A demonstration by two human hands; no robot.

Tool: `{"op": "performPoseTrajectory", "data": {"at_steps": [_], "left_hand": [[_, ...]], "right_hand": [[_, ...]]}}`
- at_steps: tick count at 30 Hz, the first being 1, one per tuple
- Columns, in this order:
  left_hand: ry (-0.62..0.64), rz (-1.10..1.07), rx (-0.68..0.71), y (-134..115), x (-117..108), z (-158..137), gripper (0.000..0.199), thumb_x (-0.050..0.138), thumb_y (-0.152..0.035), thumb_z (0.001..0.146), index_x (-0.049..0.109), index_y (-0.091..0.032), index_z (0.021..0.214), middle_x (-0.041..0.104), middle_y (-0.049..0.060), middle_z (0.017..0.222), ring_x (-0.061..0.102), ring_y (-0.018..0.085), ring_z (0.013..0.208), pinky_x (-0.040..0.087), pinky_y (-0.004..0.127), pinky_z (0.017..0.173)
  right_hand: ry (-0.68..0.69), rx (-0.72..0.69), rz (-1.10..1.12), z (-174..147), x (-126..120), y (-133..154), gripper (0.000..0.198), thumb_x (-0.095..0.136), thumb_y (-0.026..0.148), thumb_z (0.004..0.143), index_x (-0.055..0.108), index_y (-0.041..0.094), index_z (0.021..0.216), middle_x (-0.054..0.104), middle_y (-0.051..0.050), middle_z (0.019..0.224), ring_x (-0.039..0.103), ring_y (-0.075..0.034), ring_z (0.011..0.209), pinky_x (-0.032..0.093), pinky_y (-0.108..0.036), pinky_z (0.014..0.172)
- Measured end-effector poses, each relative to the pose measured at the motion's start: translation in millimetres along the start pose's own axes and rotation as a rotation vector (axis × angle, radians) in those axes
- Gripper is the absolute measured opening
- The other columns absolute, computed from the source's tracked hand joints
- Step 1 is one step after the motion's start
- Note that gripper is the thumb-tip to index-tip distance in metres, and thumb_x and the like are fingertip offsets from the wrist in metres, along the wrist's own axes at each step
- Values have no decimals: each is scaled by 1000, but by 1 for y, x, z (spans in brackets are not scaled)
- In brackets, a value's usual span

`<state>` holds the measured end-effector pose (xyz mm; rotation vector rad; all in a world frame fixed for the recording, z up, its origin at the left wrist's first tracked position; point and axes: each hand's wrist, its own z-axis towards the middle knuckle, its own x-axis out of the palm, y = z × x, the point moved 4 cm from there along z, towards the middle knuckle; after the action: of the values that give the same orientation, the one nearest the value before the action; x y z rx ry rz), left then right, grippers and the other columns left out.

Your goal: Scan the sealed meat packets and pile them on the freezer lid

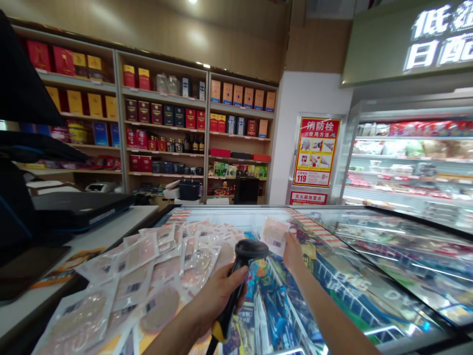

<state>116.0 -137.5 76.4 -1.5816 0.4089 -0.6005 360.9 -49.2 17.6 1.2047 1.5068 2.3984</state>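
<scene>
My left hand (221, 291) is wrapped round the handle of a black and yellow barcode scanner (251, 250), its head tilted forward over the freezer. In my right hand (292, 250) a flat clear packet with a barcode label (274, 234) is pinched by its right edge, just beyond the scanner head. Many similar flat packets (158, 305), each with a pale round piece inside, lie overlapping in a spread pile to the left of my left hand. Below both hands, blue packaged goods (273, 315) show in the freezer.
A glass-topped chest freezer (354, 276) stretches to the right. At left stands a counter (144, 217) with a black device (81, 209) and a dark screen (29, 74). Shelves of boxed goods (166, 116) line the back; a lit cooler (410, 162) stands at right.
</scene>
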Motion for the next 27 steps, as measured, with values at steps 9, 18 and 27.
{"op": "performPoseTrajectory", "data": {"at_steps": [9,18,27], "left_hand": [[-183,66,109,-9,-34,1,28,50,-43,70,43,-17,65,46,-5,49,40,5,39,30,17,40],[-509,-41,164,1,-98,-6,33,55,-48,64,44,-17,65,47,-6,47,42,6,37,33,18,38],[-525,-64,234,18,-103,15,37,54,-53,62,44,-17,62,46,-6,44,41,6,35,32,18,36]], "right_hand": [[9,70,-35,-13,24,-11,24,56,36,55,45,21,71,57,7,56,55,-13,52,44,-27,52],[156,-176,-782,-40,96,-24,27,35,41,67,51,19,63,58,-4,57,54,-18,57,38,-28,53],[43,-237,-1327,-7,69,-23,40,28,33,73,63,14,68,65,-11,69,58,-21,65,37,-25,53]]}}
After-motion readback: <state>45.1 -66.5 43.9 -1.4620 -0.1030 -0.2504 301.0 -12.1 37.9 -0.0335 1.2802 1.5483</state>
